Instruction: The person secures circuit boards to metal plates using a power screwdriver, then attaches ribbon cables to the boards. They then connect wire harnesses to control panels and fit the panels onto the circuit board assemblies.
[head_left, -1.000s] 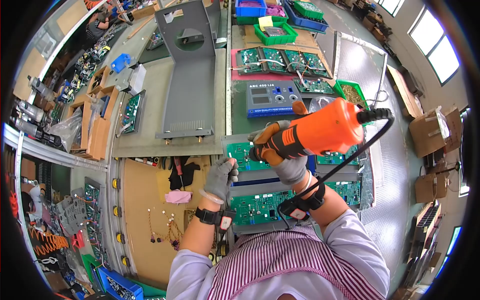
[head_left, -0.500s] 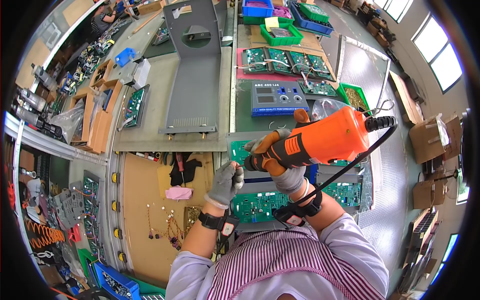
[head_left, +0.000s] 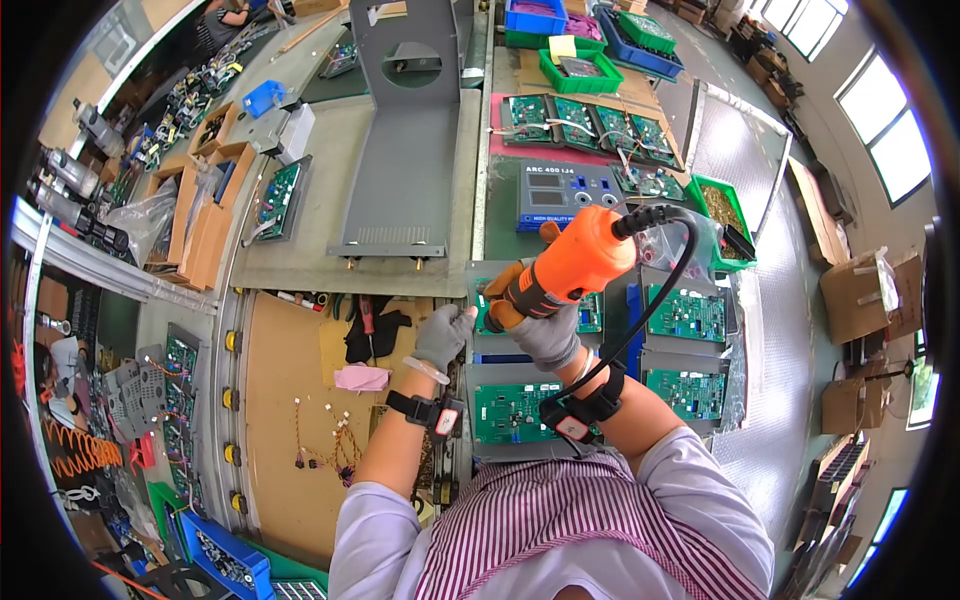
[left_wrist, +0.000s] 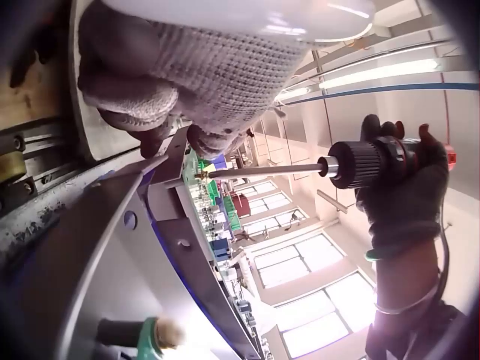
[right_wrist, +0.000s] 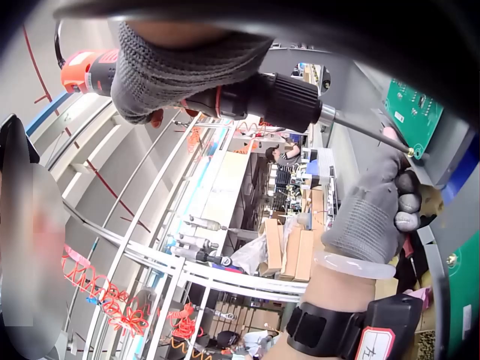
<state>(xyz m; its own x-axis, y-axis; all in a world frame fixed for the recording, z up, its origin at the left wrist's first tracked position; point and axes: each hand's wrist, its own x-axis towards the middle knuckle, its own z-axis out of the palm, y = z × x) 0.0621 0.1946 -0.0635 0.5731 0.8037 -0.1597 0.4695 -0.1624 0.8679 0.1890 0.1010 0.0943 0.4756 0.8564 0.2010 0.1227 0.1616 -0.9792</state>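
Note:
My gloved right hand (head_left: pixel 548 338) grips an orange and black electric screwdriver (head_left: pixel 582 255), its tail up and a cord trailing from it. In the right wrist view, its long bit (right_wrist: pixel 367 129) reaches a small brass screw (right_wrist: pixel 410 153) at the corner of a green circuit board (right_wrist: pixel 414 112). That board is mounted on a grey metal panel (left_wrist: pixel 169 191). Beside the bit's tip, my gloved left hand (head_left: pixel 442 335) is at the panel's edge, fingers curled and thumb towards the board. Whether those fingers grip the edge I cannot tell.
More circuit boards (head_left: pixel 686 312) on panels lie right and in front of me. Behind them are a blue front panel (head_left: pixel 565 197) and a green bin (head_left: pixel 722 215) of brass parts. A tall grey chassis (head_left: pixel 405 170) stands ahead. Pliers, a red-handled tool (head_left: pixel 367 318) and wire bundles lie left.
The screwdriver has swung from lying nearly level to a steeper tilt, its tail moving left. My left hand, which was at the bit's tip half a second ago, is now lower at the panel's edge.

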